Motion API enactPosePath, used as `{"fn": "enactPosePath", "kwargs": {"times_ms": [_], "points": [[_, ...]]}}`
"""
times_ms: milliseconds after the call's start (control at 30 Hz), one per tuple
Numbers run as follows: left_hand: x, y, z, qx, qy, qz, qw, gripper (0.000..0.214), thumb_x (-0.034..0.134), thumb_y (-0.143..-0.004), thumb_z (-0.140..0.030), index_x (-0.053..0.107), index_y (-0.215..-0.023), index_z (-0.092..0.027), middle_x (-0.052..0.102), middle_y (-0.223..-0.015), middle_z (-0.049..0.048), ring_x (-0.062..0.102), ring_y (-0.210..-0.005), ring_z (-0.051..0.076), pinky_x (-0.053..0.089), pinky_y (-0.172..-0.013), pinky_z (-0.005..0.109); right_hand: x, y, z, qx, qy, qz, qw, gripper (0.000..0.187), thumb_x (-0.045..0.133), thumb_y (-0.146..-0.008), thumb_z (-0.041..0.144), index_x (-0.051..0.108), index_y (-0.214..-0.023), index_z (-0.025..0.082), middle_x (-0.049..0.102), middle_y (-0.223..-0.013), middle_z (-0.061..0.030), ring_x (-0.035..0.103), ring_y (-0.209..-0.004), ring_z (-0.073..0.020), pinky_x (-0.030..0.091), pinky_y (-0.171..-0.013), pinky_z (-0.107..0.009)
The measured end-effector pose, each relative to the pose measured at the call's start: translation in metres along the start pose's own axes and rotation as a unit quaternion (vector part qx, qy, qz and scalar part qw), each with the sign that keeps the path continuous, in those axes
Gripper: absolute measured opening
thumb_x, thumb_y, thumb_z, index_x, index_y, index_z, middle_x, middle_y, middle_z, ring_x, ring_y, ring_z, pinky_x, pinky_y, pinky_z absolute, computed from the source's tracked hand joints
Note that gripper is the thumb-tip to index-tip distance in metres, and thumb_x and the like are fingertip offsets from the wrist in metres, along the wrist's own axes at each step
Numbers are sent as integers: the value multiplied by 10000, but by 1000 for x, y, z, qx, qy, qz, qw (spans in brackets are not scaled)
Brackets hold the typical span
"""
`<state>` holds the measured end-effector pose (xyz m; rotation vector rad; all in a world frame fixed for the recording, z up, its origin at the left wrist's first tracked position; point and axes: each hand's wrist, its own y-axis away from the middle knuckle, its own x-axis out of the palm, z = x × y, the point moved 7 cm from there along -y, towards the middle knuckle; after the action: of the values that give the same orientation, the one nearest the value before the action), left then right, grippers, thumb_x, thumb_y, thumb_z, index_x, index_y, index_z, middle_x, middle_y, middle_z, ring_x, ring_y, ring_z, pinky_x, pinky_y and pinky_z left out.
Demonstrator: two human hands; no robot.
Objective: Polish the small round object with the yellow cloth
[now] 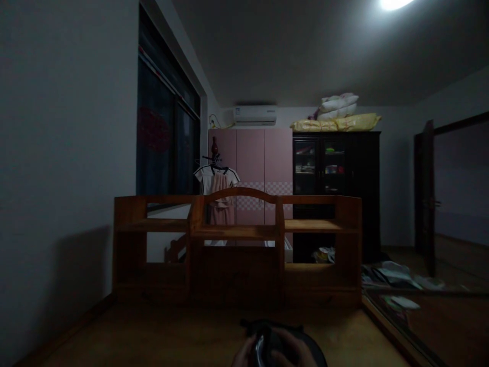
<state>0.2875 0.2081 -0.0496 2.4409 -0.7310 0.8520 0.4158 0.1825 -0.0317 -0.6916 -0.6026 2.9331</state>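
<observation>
At the bottom edge of the head view, my left hand (243, 354) and my right hand (293, 349) are close together, partly cut off by the frame. Between them is a dark object with a shiny curved edge (260, 347); its kind is too dim to make out. The left fingers press against its left side, and those of my right hand curl over its right side. Just behind and to the right, a black item with a rounded outline (314, 344) lies on the wooden surface (171, 336). Its lower part is out of view.
A wooden shelf unit (235, 234) with open compartments stands across the far side of the surface. Left of it is a white wall (69, 153). Beyond are a pink wardrobe (250, 158), a dark cabinet (362, 193) and an open door (428, 204). Papers (397, 275) lie on the right.
</observation>
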Motion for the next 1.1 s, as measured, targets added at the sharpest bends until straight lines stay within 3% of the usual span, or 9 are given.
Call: {"fn": "enactPosePath", "kwargs": {"times_ms": [133,267,367,500,600,700,833,1100], "points": [[-9,-1,16,-20,27,-23,999,306,550,-788,-425,663,-884,-157,713,-826,122,663,-837,288,534,-745,429,-11,7,13,23,15,-73,997,465,572,-777,553,672,-1088,223,684,-1087,-101,605,-1045,-318,471,-910,-417],[-16,5,22,-42,39,-35,998,382,532,-793,-484,641,-911,-137,708,-783,97,657,-724,251,533,-622,385,-13,10,36,-19,30,-76,996,332,508,-861,429,687,-1044,218,708,-1008,-100,658,-916,-276,508,-818,-368],[-16,9,19,-47,38,-37,998,366,546,-792,-480,638,-890,-140,701,-735,77,651,-685,240,533,-607,389,-12,13,45,-43,61,-65,995,317,502,-870,383,669,-1084,219,695,-1052,-101,646,-958,-270,491,-859,-369],[-10,10,16,-51,35,-26,998,317,564,-807,-425,653,-879,-129,702,-718,69,647,-642,208,543,-628,381,-6,16,44,-42,55,-26,997,404,549,-844,385,576,-1218,235,626,-1202,-80,571,-1109,-270,432,-962,-400],[-4,10,18,-68,2,16,998,383,572,-807,-448,656,-962,-108,715,-787,90,657,-674,223,548,-610,375,-6,16,36,2,33,-24,999,459,589,-815,412,555,-1239,237,608,-1229,-69,549,-1139,-267,412,-986,-405],[-3,9,20,-66,-13,47,997,426,571,-804,-479,658,-965,-94,713,-803,102,660,-694,231,550,-598,372,-11,14,32,28,6,-38,999,438,615,-791,432,613,-1165,205,646,-1162,-75,584,-1081,-271,441,-951,-392],[-6,10,21,-55,-13,48,997,430,575,-796,-496,659,-926,-95,711,-803,107,664,-706,239,555,-615,384,-15,8,34,-8,-16,-45,999,333,576,-823,420,684,-1033,185,705,-1010,-63,640,-941,-249,489,-845,-338],[-6,11,16,-45,28,47,997,370,579,-804,-444,645,-956,-114,715,-797,105,669,-697,230,544,-667,386,-18,9,30,1,23,-82,996,297,533,-854,406,690,-989,193,713,-910,-46,647,-857,-232,490,-752,-302]]}}
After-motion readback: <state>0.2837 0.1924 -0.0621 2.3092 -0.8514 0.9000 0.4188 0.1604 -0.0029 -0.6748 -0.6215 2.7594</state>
